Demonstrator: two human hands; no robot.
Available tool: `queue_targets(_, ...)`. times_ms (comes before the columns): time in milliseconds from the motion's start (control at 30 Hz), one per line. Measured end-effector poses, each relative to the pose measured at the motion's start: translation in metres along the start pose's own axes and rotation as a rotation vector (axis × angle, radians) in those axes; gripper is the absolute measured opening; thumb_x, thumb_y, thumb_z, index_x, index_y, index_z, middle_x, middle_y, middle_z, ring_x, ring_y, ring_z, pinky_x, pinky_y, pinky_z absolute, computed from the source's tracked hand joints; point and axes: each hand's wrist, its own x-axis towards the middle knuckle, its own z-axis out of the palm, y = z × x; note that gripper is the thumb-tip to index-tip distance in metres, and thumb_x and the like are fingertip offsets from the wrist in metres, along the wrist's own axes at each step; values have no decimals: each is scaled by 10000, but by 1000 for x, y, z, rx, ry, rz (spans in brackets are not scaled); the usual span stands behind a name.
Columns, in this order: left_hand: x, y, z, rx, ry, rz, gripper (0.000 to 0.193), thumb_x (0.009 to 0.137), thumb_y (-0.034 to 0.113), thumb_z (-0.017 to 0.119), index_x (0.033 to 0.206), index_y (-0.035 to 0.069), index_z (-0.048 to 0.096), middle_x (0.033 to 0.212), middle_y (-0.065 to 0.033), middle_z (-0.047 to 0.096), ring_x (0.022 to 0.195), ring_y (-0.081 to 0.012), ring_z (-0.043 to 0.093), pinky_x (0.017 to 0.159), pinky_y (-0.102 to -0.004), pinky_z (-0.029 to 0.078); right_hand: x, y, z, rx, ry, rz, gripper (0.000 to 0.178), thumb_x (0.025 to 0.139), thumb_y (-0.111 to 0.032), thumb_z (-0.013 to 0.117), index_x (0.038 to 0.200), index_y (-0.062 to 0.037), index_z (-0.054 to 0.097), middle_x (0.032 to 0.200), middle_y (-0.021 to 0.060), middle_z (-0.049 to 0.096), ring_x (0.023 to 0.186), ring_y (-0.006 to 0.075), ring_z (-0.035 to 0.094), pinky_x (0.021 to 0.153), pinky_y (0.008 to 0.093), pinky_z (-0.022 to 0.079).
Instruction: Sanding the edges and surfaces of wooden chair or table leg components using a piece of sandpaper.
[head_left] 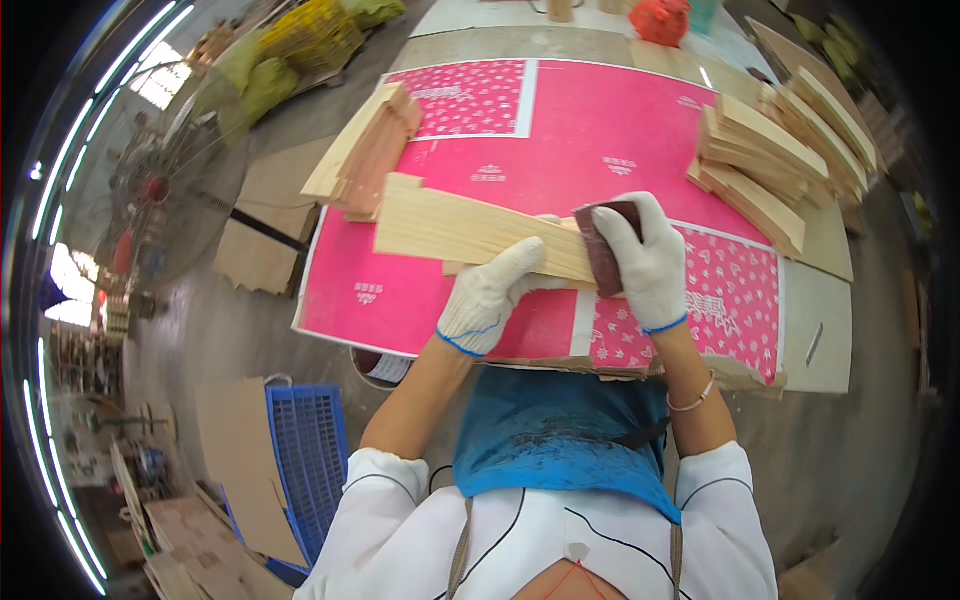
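Observation:
My left hand [497, 290], in a white knitted glove with a blue cuff edge, grips a pale wooden board [455, 226] from its near side, fingers around it. The board lies slantwise over the pink-covered table, and another piece of wood [455, 268] shows partly beneath it. At the board's right end my right hand [645, 262], gloved alike, is closed on a dark brown sheet of sandpaper [598, 250]. The sandpaper is folded over and pressed against the board's end. My right fingertips are partly hidden behind it.
Wooden boards [368, 150] are stacked at the table's left edge, with larger stacks [755, 165] at the right. A red plastic bag [660, 20] sits at the far side. A large fan [155, 185] stands left, and a blue plastic crate [308, 450] is on the floor.

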Motion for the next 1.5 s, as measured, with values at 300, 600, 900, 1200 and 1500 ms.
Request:
queue_targets(300,-44,36,5,1150,-248,254,308,824,113,732,1121,35,700,1054,-133,715,949,-257,694,845,-369,547,18,2,-15,49,53,31,213,920,-185,672,952,24,647,823,74,680,775,86,591,716,269,489)
queue_targets(600,-2,31,-20,1988,137,990,661,652,78,756,1293,95,597,1234,-87,624,1183,-312,576,1061,-627,337,20,4,3,136,-45,89,201,918,-174,667,935,25,647,814,45,652,785,77,565,726,261,477)
queue_targets(900,30,108,-61,1539,167,459,423,832,150,671,1237,46,608,1087,-128,674,1004,-275,665,892,-364,527,69,25,-32,249,282,46,192,972,-179,619,1001,9,644,889,11,625,823,88,551,763,262,469)
queue_targets(1200,128,233,-165,1277,163,88,658,822,258,712,1417,51,523,1245,-94,654,1081,-155,616,964,-291,468,59,50,-23,121,179,178,194,970,-181,606,966,12,621,868,7,601,819,73,510,758,253,449)
queue_targets(1500,148,197,-212,1656,347,36,863,743,540,696,1448,90,485,1344,-190,605,1226,-328,588,1042,-384,437,57,62,-23,132,152,253,193,977,-179,603,1001,11,624,894,4,611,833,67,529,771,252,461)
